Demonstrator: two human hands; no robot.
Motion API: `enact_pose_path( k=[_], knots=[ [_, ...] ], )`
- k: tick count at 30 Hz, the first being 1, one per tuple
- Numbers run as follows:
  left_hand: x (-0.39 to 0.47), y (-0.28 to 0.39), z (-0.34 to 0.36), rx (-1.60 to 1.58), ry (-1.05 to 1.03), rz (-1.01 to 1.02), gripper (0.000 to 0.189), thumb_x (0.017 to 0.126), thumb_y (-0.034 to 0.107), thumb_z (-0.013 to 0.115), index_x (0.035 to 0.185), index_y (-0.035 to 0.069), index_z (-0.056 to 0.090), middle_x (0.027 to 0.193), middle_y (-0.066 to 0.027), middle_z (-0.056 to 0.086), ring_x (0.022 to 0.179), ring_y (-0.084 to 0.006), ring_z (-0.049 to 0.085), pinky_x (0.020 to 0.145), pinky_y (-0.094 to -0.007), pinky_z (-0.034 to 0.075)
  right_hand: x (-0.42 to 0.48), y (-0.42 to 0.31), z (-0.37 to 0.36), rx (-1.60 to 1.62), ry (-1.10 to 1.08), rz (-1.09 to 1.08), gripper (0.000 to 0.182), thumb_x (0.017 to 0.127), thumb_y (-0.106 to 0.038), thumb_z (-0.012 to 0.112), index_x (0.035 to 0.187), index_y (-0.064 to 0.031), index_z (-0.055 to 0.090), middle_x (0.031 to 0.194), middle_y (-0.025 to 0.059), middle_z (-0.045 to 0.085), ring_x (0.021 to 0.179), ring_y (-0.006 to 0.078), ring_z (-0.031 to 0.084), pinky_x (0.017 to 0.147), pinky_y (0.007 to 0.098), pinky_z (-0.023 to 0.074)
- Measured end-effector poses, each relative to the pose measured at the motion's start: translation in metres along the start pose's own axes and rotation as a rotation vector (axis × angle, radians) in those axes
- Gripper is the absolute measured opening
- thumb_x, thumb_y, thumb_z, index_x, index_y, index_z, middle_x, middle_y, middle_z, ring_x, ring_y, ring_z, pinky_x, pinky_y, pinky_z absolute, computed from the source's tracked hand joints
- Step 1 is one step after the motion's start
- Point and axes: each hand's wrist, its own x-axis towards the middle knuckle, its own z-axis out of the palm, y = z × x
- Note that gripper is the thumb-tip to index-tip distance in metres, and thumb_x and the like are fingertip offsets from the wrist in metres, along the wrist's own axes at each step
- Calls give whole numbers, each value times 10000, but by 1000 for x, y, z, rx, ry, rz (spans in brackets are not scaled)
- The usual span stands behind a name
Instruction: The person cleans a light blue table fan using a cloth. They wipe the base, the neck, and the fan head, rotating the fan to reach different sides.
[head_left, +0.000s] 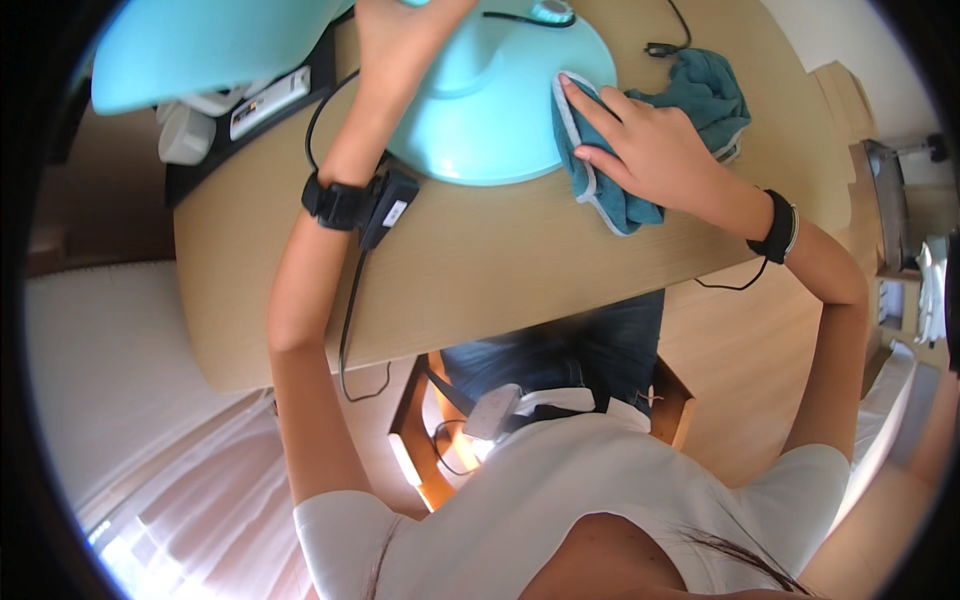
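A turquoise desk lamp stands on the wooden table, its round base (495, 112) near the front edge and its wide shade (202, 52) at the upper left. My left hand (409, 22) is at the lamp's upright part at the top of the picture; its fingertips are cut off, so its grip cannot be told. Under my right hand (645, 142) lies a folded teal cloth (630, 214) with a pale border, pressed against the right rim of the base. More of the teal cloth bunches up beyond that hand. A black cable crosses the base beside a round knob (553, 11).
A dark tray (184, 184) at the left holds a white cup (187, 135) and a white remote-like device (271, 103). A cable plug (661, 50) lies behind the cloth. Cables hang from both wrist straps. The table's front edge (525, 322) runs before my lap.
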Motion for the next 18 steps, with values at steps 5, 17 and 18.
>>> enact_pose_path(
  k=[5,17,18],
  knots=[
    [8,-22,-9,-105,-129,39,239,848,156,748,1011,30,626,888,-53,685,831,-107,608,780,-248,464,0,30,0,94,-74,161,529,987,-260,512,1469,-72,405,933,122,601,622,279,614,519,368,474],
    [5,-1,-7,-109,-24,-27,240,856,136,715,1005,13,573,848,-94,659,778,-183,646,740,-305,473,37,47,-19,266,-230,207,510,876,-108,519,1374,-3,500,786,186,661,621,345,653,585,426,540],
    [5,1,0,-140,-24,-24,235,858,132,709,1008,13,572,851,-99,658,776,-186,645,738,-305,472,32,42,-19,264,-190,175,520,873,-107,528,1382,-5,495,824,187,658,634,341,656,573,423,537]
  ],
)
